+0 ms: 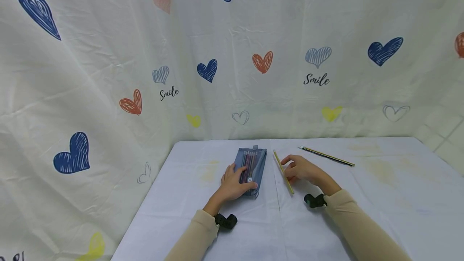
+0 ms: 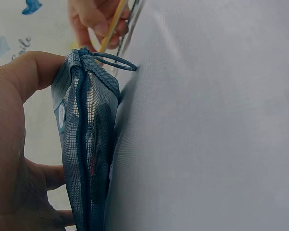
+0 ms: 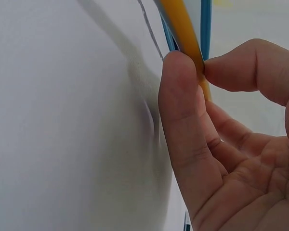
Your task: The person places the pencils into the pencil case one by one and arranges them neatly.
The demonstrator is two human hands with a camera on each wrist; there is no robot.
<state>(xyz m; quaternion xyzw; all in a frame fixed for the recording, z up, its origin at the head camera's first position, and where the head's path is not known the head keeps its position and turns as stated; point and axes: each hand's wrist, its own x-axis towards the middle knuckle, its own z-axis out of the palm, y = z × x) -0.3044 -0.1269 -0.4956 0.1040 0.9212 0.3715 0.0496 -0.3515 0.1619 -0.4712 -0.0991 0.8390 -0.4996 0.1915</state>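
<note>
A blue mesh pencil case (image 1: 259, 165) lies on the table, with several pencils showing through its top. My left hand (image 1: 232, 183) rests on it with fingers spread, the thumb across its near end. In the left wrist view, the case's zip (image 2: 82, 144) runs along its side and a cord loop (image 2: 116, 61) sticks out at one end. My right hand (image 1: 303, 168) pinches a yellow pencil (image 1: 278, 161) between thumb and index finger, just right of the case. The right wrist view shows this pencil (image 3: 183, 24) close up, the other fingers loosely bent.
Beyond my right hand, black-and-yellow pencils (image 1: 328, 156) lie close together on the table. A white cloth (image 1: 391, 216) covers the tabletop. Behind the far edge hangs a white curtain (image 1: 282, 112) printed with hearts. Each wrist carries a black camera mount (image 1: 226, 221).
</note>
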